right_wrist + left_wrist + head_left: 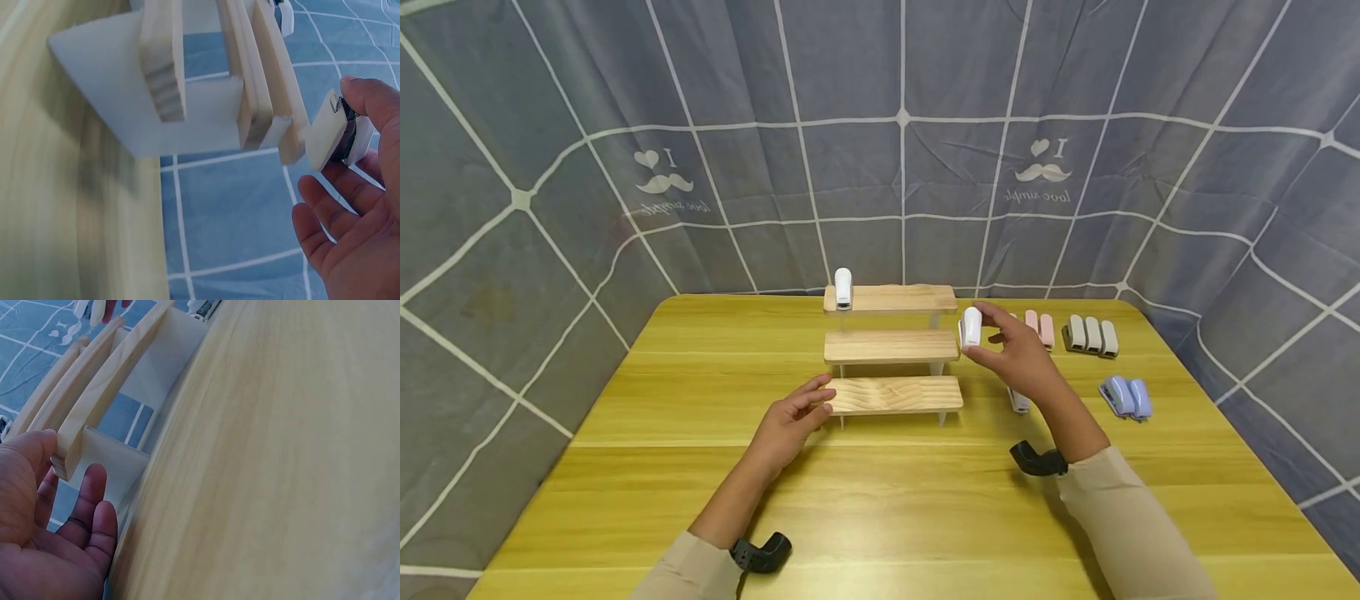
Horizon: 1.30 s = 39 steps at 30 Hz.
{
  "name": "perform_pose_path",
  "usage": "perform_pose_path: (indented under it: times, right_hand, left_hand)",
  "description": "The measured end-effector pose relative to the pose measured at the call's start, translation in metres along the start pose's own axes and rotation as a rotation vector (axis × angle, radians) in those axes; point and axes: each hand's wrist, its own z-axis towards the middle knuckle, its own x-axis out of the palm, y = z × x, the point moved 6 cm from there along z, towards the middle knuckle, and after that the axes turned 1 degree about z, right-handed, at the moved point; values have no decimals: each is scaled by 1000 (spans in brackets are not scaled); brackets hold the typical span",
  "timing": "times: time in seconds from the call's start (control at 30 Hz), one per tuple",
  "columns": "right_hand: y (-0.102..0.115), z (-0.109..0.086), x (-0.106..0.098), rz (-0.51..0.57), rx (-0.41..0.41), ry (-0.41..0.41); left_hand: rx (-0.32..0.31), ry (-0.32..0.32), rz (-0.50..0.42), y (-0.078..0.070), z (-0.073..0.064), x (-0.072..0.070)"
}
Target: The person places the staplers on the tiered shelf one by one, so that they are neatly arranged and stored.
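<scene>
Now right hand [1024, 357] pinches white stapler [972, 328]; left hand [784, 425] touches shelf [897, 395].

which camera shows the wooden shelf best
The head view: the wooden shelf faces it, all three boards spread out. The left wrist view shows the shelf's left end, the right wrist view its right end, both tilted.

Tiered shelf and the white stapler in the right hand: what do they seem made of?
Shelf boards: wood, pale and smooth, with grain showing on the faces. Side supports: probably white plastic, flat, plain, though painted board is possible. White stapler: likely hard plastic, its shell smooth and evenly coloured; its dark insert unclear.
</scene>
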Motion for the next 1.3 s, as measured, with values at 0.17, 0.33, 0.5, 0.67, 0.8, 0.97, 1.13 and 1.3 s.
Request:
perform_pose_path:
  times: [0.17, 0.33, 0.5, 0.67, 0.8, 0.97, 1.13, 1.3]
  right_hand:
    - [11, 7, 9, 0, -28, 8]
    - [23, 17, 16, 6, -67, 24]
    - [36, 25, 24, 3, -112, 41]
    - [49, 33, 32, 14, -140, 48]
    - [56, 40, 37, 18, -146, 37]
    - [62, 50, 43, -2, -158, 53]
    - [66, 61, 46, -15, -152, 56]
    - [72, 70, 50, -14, -134, 72]
  left_hand:
    - [7, -1, -11, 1, 0, 0]
    - [14, -2, -12, 0, -1, 0]
    - [17, 1, -8, 1, -1, 0]
    - [19, 0, -7, 2, 0, 0]
    - [23, 2, -7, 2, 0, 0]
    - [23, 6, -9, 2, 0, 0]
    - [23, -1, -3, 1, -1, 0]
    - [23, -3, -4, 0, -1, 0]
